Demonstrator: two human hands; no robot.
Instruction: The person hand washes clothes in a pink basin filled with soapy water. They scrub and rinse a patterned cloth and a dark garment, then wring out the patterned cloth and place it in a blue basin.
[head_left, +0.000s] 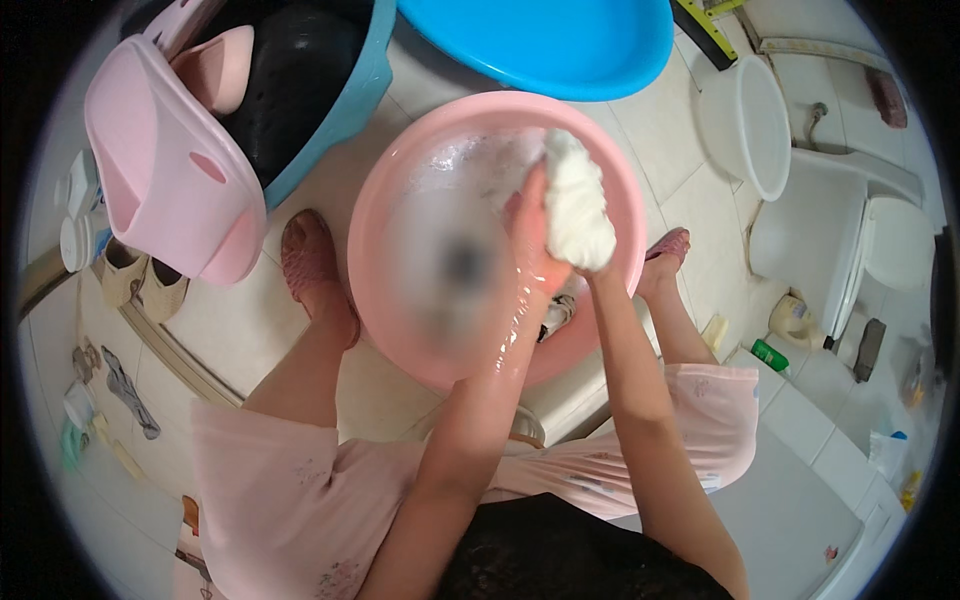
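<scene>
A pink basin (367, 300) stands on the tiled floor between my feet, with sudsy water (442, 169) in it. Over its right side I hold a bunched white cloth (579, 199), thick and ruffled. My left hand (532, 232), wet and glistening to the forearm, presses against the cloth's left side. Most of my right hand (590, 274) is hidden behind the cloth; only the part near the wrist shows below it. A dark-and-white fabric piece (557, 316) lies in the basin under my wrists. A blurred patch masks the basin's left half.
A blue basin (555, 45) sits beyond the pink one. At left, a pink plastic seat-like piece (180, 180) leans on a teal-rimmed tub (367, 97). To the right are a white bucket (765, 127), a toilet (810, 232), a jug (795, 321) and a green bottle (770, 355).
</scene>
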